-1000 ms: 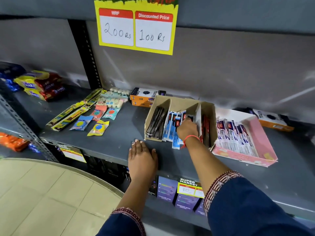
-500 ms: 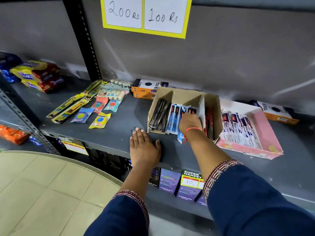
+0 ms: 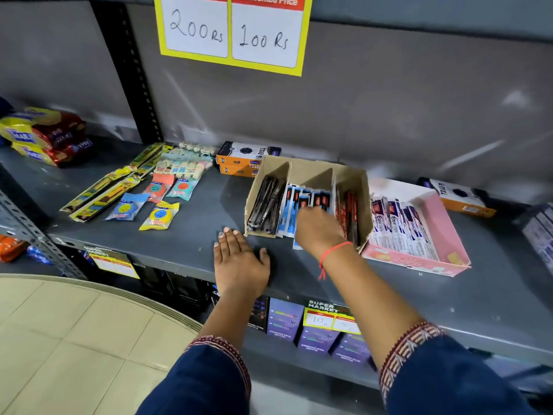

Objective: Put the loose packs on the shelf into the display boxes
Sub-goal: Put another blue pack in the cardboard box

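Nearest the camera, two forearms in dark blue sleeves with patterned cuffs reach over the front edge of the grey metal shelf. The left hand lies flat on the shelf, palm down and fingers spread, holding nothing. The right hand, with a red thread at the wrist, is blurred over the middle compartment of the brown cardboard display box; its grip seems curled on the blue-and-white packs there, but I cannot tell how firmly. This hand hides the front of that compartment. Dark packs fill the left compartment and red packs the right.

Just right of it, touching, sits a pink open display box holding a row of white-and-purple packs. Well to the left, loose on the shelf, lie round flat packs in blue, yellow and orange wrappers, long yellow-green strips and pale eraser packs. Behind stand orange-and-white cartons, one more at far right. On the back wall above hangs a yellow price sign reading 200 Rs and 100 Rs.
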Motion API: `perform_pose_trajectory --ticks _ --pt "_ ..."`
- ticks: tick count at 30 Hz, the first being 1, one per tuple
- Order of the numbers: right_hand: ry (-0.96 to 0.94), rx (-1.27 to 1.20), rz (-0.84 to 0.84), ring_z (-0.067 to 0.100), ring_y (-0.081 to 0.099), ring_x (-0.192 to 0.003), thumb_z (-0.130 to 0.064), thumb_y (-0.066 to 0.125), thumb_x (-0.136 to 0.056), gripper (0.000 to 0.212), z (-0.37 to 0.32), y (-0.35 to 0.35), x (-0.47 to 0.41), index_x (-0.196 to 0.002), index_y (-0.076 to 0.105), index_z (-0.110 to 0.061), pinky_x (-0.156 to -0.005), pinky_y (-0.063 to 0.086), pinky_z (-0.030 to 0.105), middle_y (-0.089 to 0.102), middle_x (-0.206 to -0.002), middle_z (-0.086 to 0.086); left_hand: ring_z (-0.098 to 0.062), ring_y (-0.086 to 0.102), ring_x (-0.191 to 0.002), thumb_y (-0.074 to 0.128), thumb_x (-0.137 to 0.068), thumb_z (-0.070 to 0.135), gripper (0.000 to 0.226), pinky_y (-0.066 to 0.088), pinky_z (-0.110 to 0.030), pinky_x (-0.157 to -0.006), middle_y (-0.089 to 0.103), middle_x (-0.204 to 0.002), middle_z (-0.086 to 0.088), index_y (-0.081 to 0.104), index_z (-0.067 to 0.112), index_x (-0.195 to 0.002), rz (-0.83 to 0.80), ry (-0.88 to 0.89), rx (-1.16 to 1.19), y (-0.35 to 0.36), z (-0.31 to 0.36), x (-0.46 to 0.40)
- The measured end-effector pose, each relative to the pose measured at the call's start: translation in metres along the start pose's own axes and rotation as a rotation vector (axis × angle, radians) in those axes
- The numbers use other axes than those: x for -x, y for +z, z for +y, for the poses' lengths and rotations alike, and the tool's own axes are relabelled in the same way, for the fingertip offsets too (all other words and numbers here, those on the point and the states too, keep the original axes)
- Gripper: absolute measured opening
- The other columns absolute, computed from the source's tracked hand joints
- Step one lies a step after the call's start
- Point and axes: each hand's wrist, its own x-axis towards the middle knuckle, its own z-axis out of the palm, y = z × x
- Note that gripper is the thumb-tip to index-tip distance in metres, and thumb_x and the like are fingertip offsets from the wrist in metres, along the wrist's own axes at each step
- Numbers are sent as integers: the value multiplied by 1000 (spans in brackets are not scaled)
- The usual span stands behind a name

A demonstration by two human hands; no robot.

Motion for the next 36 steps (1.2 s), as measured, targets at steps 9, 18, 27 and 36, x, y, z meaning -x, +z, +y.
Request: perform_pose_trajectory --ticks 9,18,27,36 --pt "-77 100 -75 32 30 -140 0 35 -93 50 1 38 7 -143 30 2 -111 31 41 35 -148 19 -29 0 -147 26 -97 41 71 -2 -37 -121 0 -158 -21 2 -4 -147 4 -2 -12 2 -2 -1" --pt "-63 66 -17 32 54 -120 8 41 -89 39 6 36 0 -126 52 2 -90 50 41 57 -127 19 -28 -1 -148 25 -97 42 71 -2 -37 -120 0 -158 -20 1 -2 -147 17 -6 -28 4 -2 -2" --pt "-16 -12 -52 31 55 -119 8 38 -89 38 3 31 -4 -124 53 3 -88 50 41 57 -127 20 -28 -1 -148 25 -97 42 71 -2 -37 -120 0 -158 -20 2 -2 -148 24 -6 -37 5 -1 -3" --pt "5 -102 -135 38 7 -147 -25 26 -102 61 -10 50 26 -149 3 6 -119 12 43 6 -158 26 -29 1 -148 25 -97 43 71 0 -37 -120 2 -158 -20 3 -2 -148 34 -5 -42 6 -2 -4"
